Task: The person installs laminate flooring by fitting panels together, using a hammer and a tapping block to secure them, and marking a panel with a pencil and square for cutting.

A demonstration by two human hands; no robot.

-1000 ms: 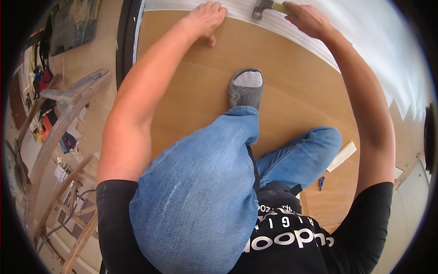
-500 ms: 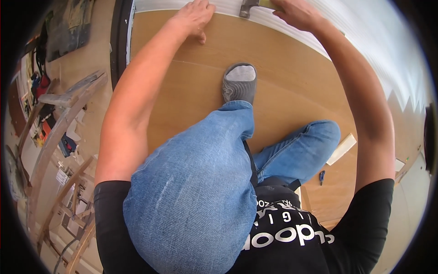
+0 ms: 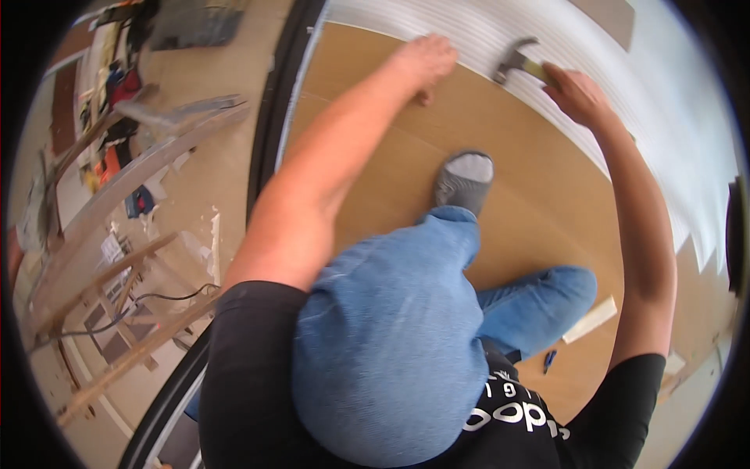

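Note:
My left hand (image 3: 428, 64) rests at the far edge of a brown board (image 3: 547, 199), where a ribbed white sheet (image 3: 500, 33) begins, its fingers slightly bent and apart, thumb toward me. My right hand (image 3: 580, 98) is closed round the green handle of a claw hammer (image 3: 512, 66), whose metal head hangs over the white sheet just to the right of my left hand. My bent legs in jeans and a grey slipper (image 3: 461, 184) are on the board.
At the left, past a dark frame edge (image 3: 272, 117), stand wooden trestles (image 3: 164, 187) with cables and scattered gear below. A pale wood strip (image 3: 590, 316) and a small blue tool (image 3: 549, 361) lie by my right knee.
The whole view has shifted, so both hands and the board sit further right and lower, with more of the left-hand frame showing. The hammer head is raised and tilted compared with half a second ago.

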